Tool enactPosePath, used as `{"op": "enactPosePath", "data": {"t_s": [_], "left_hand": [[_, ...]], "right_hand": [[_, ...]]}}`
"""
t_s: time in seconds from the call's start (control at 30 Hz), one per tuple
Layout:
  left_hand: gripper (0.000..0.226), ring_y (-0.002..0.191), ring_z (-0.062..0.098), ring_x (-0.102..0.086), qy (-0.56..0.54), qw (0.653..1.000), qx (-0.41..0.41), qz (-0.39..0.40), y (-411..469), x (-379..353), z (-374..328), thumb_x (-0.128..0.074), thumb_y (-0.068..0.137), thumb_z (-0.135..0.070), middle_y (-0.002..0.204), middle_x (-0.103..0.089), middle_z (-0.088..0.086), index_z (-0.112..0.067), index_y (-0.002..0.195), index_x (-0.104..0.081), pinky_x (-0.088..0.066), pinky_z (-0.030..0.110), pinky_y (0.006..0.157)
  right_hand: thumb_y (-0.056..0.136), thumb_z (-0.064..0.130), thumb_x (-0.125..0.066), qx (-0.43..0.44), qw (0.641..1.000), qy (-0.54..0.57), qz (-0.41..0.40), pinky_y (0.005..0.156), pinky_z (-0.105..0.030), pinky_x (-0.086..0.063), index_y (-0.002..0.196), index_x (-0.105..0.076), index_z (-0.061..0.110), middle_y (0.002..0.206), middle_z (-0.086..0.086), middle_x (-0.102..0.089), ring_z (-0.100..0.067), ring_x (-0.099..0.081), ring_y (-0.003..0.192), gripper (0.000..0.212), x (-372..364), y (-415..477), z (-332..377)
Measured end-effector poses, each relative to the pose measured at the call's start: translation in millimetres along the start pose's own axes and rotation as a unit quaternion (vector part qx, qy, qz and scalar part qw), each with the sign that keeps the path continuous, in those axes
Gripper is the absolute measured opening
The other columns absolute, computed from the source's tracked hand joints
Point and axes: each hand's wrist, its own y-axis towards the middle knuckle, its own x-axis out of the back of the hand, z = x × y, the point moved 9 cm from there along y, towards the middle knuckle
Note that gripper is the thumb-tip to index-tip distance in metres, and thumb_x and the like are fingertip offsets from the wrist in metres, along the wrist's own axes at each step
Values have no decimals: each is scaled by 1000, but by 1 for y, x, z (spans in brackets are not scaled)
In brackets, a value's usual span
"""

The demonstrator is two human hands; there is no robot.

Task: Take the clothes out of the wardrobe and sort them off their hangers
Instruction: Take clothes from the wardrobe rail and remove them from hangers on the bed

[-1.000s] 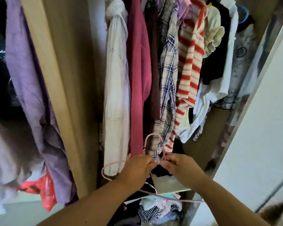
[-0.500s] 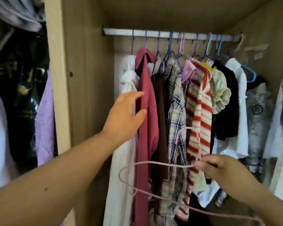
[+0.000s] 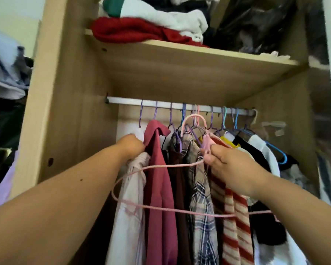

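Observation:
Several garments hang from the white rail (image 3: 122, 100) of the wooden wardrobe: a white shirt (image 3: 130, 207), a maroon top (image 3: 159, 188), a plaid shirt (image 3: 203, 197), a red-striped top (image 3: 235, 226) and darker pieces at the right. My right hand (image 3: 229, 165) grips an empty pink hanger (image 3: 161, 207) by its neck, with the hook raised just below the rail. My left hand (image 3: 131, 146) is closed on the fabric between the white shirt and the maroon top, near their shoulders.
A shelf (image 3: 180, 48) above the rail carries folded clothes, among them a red knit (image 3: 126, 31) and white pieces, plus a dark bag (image 3: 256, 25). More clothes hang outside the wardrobe at the left (image 3: 6, 73). An empty blue hanger (image 3: 279, 153) sticks out at the right.
My view has tilted up from the wardrobe floor to the rail and shelf. My right hand lifted the pink hanger toward the rail. My left hand let go of it and closed on the hanging clothes.

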Motion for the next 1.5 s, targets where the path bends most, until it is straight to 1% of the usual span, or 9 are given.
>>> {"op": "enactPosePath", "data": {"t_s": [0.1, 0.2, 0.33, 0.53, 0.73, 0.93, 1.07, 1.33, 1.5], "left_hand": [[28, 83, 33, -64, -152, 986, -8, 63, 11, -16, 8, -51, 76, 7, 98, -66, 22, -5, 97, -63, -53, 47, 79], [47, 90, 39, -65, -215, 968, -47, 117, 15, -30, 0, -49, 67, 9, 103, -66, 23, -10, 109, -61, -50, 55, 86], [73, 104, 39, -61, -189, 967, -90, 143, 19, -49, -18, -53, 52, -10, 115, -60, 24, -8, 125, -52, -49, 54, 91], [30, 91, 26, -61, -186, 958, -125, 177, 23, -90, -49, -54, 76, 2, 109, -62, 21, -9, 104, -51, -50, 36, 79], [46, 98, 33, -63, -202, 944, -163, 206, 22, -135, -84, -54, 61, -12, 104, -64, 20, -8, 107, -55, -51, 46, 87], [38, 71, 12, -59, -200, 939, -169, 222, 24, -172, -106, -55, 67, -12, 91, -63, 9, -13, 105, -53, -49, 16, 58], [77, 102, 15, -56, -220, 928, -176, 246, 23, -194, -115, -55, 71, -11, 124, -55, 3, -20, 144, -31, -48, 20, 80], [101, 105, 17, -63, -246, 925, -165, 239, 23, -188, -94, -70, 59, -29, 126, -59, 2, -30, 148, -23, -52, 37, 92], [92, 128, 18, -46, -178, 939, -223, 192, -4, -156, -85, -67, 74, -37, 143, -45, 1, -22, 151, -18, -38, 38, 108]], "right_hand": [[98, 36, -39, -2, 999, 28, 36, 106, -38, -36, 87, -51, 19, 109, -4, -63, -20, -49, 119, 23, -16, 32, -5], [99, 35, -38, -1, 999, 25, 46, 115, -40, -21, 93, -53, 19, 116, -4, -61, -19, -39, 128, 23, -23, 50, -16], [99, 34, -38, -5, 999, 7, 46, 107, -43, -31, 96, -56, 16, 117, -9, -59, -24, -43, 122, 26, -25, 60, -28], [99, 27, -42, 8, 998, 14, 61, 99, -21, -33, 81, -49, 26, 119, -3, -53, -17, -43, 118, 19, -22, 54, -37], [98, 29, -45, -10, 998, -6, 60, 93, -30, -40, 80, -49, 28, 101, 6, -58, -16, -52, 101, 19, -12, 46, -61], [98, 25, -46, -60, 996, -30, 62, 81, -22, -40, 78, -49, 31, 83, 17, -56, -9, -50, 87, 22, 0, 37, -88], [99, 27, -44, -88, 991, -67, 80, 95, -33, -39, 93, -55, 23, 107, 0, -62, -19, -54, 105, 13, 4, 31, -99], [99, 29, -44, -72, 989, -86, 92, 93, -30, -38, 89, -52, 21, 108, 6, -60, -16, -52, 107, 14, -2, 26, -78], [97, 31, -46, -67, 991, -100, 55, 61, -26, -25, 67, -34, 25, 65, 9, -42, -14, -43, 71, 33, -1, 9, -57]]}}
